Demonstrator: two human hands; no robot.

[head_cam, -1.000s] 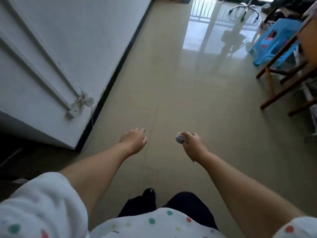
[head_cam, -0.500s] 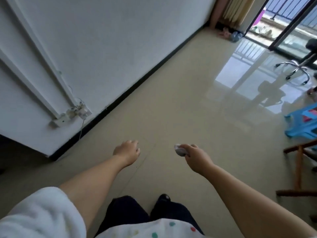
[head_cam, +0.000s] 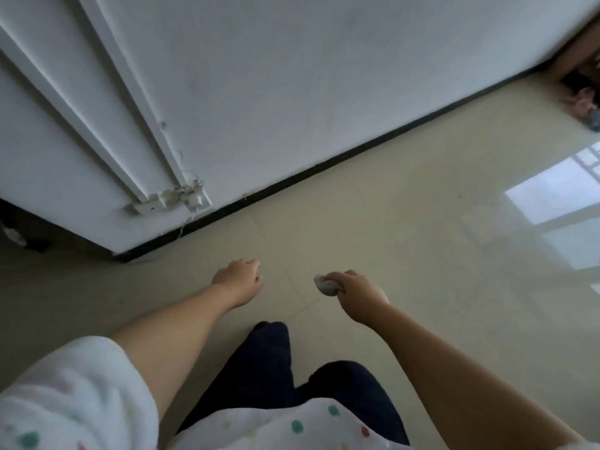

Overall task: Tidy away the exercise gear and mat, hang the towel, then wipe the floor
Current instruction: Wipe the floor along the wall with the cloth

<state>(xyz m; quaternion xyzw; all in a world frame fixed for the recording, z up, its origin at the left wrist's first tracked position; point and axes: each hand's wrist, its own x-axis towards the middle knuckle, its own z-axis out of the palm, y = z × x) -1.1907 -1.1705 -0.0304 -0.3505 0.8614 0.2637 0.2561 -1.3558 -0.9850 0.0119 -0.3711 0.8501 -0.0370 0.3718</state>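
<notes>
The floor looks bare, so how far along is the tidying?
No mat or exercise gear lies on the floor, so tidying looks done. The right hand grips a small grey wad; the left hand is empty. Wiping seems left.

Home interior: glossy beige tiled floor, white painted wall with black skirting strip, shoes heaped in far corner.

A small grey-white wad, what it is unclear, sits pinched in the right hand at lower centre of the frame. The glossy beige floor fills the right and middle, reflecting window light at right.
</notes>
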